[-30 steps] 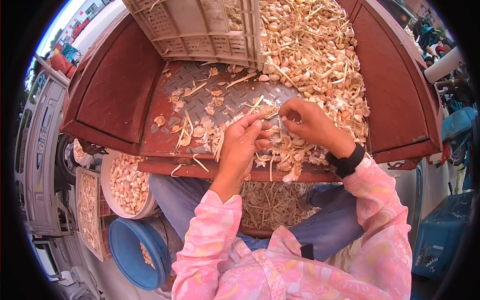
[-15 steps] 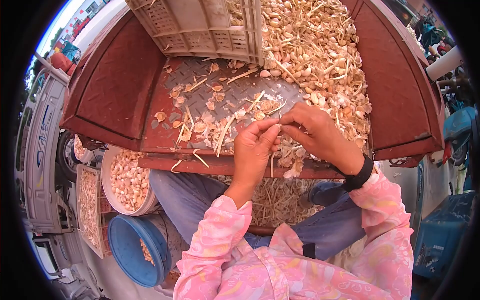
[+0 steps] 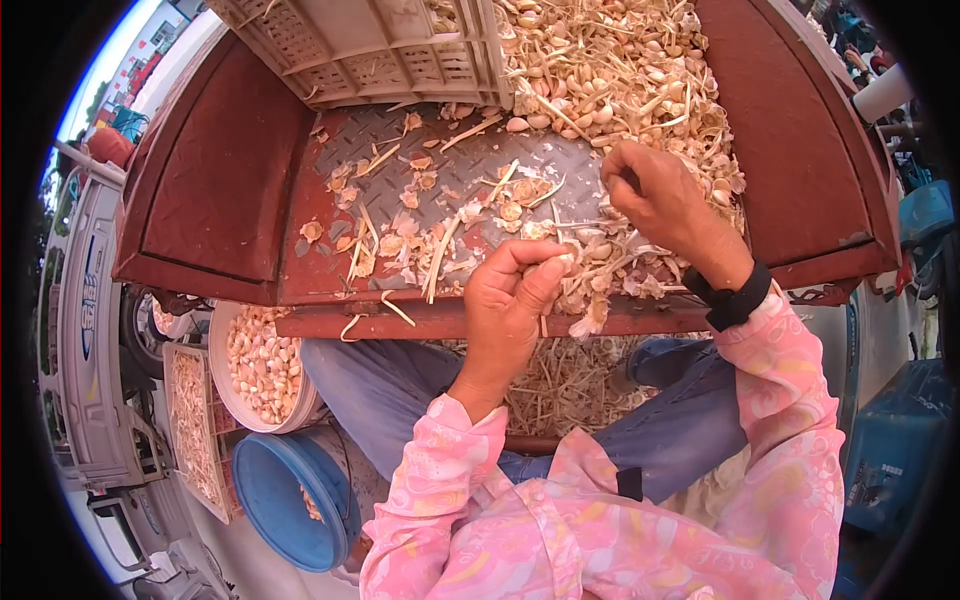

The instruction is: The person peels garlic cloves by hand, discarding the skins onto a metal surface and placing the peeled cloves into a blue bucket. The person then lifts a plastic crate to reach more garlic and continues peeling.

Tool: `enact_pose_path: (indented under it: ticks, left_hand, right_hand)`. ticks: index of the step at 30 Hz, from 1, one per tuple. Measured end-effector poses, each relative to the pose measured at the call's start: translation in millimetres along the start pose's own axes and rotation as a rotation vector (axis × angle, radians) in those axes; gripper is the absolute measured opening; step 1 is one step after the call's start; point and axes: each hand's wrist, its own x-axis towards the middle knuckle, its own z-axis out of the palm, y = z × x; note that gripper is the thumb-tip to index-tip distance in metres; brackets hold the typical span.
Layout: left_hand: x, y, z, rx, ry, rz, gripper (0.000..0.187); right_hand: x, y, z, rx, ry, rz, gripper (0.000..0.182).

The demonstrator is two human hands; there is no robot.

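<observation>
Between the thumb and forefinger of my left hand point(image 3: 505, 310), a pale garlic clove point(image 3: 567, 258) shows at the fingertips, just above the front lip of the red metal bed. My right hand point(image 3: 662, 200) is up and to the right, apart from the left, its fingers curled in; whatever they may hold is hidden. Close behind it lies the large pile of garlic cloves point(image 3: 570, 65), mixed with dry stalks and skins. Papery garlic skins point(image 3: 590, 300) lie just below and right of my left fingertips.
A plastic crate point(image 3: 370, 60) stands tilted at the back left of the red bed point(image 3: 215, 190). Low on the left are a white bucket of cloves point(image 3: 265, 365), a blue bucket point(image 3: 270, 500) and a crate of garlic scraps point(image 3: 195, 420). Stalk pieces point(image 3: 440, 255) litter the metal floor.
My right hand has drawn away from my left, up and to the right, and its fingers have curled. My left hand stays near its place with the clove now visible.
</observation>
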Motion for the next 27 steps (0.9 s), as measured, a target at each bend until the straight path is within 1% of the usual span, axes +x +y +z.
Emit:
enact_pose_path:
  ticks: [1, 4, 5, 8, 9, 10, 12, 14, 16, 19, 21, 27]
  left_hand:
    - [2, 0, -5, -0.04, 0.003, -0.023, 0.016]
    - [-1, 1, -6, -0.138, 0.031, -0.086, 0.017]
    - [-1, 3, -5, -0.182, 0.039, -0.105, 0.017]
    - [-12, 20, 0, -0.387, -0.103, -0.175, 0.018]
    - [-23, 34, 11, -0.366, -0.221, -0.142, 0.017]
    - [-35, 49, 28, -0.346, -0.339, -0.108, 0.016]
    - [-54, 73, 50, -0.479, -0.673, -0.088, 0.015]
    - [-59, 76, 65, -0.624, -0.936, 0.0, 0.014]
    - [-73, 79, 84, -0.775, -0.933, 0.009, 0.016]
    - [-81, 75, 96, -0.895, -0.873, 0.051, 0.018]
    - [-80, 73, 95, -0.902, -0.845, 0.081, 0.018]
    - [-69, 66, 94, -0.895, -0.861, 0.111, 0.017]
  right_hand:
    - [3, 1, -6, 0.015, 0.019, -0.001, 0.008]
    - [-3, -1, -7, -0.223, -0.155, -0.025, 0.009]
    - [-7, -7, -3, -0.194, -0.183, -0.001, 0.01]
    - [-11, -12, 7, -0.063, -0.066, -0.057, 0.012]
    - [-11, -9, 6, -0.071, -0.123, -0.024, 0.011]
    - [-11, -6, 5, -0.109, -0.136, -0.014, 0.01]
    - [-12, 0, 3, -0.191, -0.166, 0.003, 0.009]
    - [-14, -5, 3, -0.193, -0.14, -0.019, 0.008]
    - [-15, -14, -1, -0.179, -0.126, -0.05, 0.007]
    - [-21, -22, -6, -0.18, -0.127, -0.038, 0.007]
    - [-26, -27, -10, -0.189, -0.104, -0.052, 0.007]
    - [-31, -40, -19, -0.119, -0.038, -0.097, 0.007]
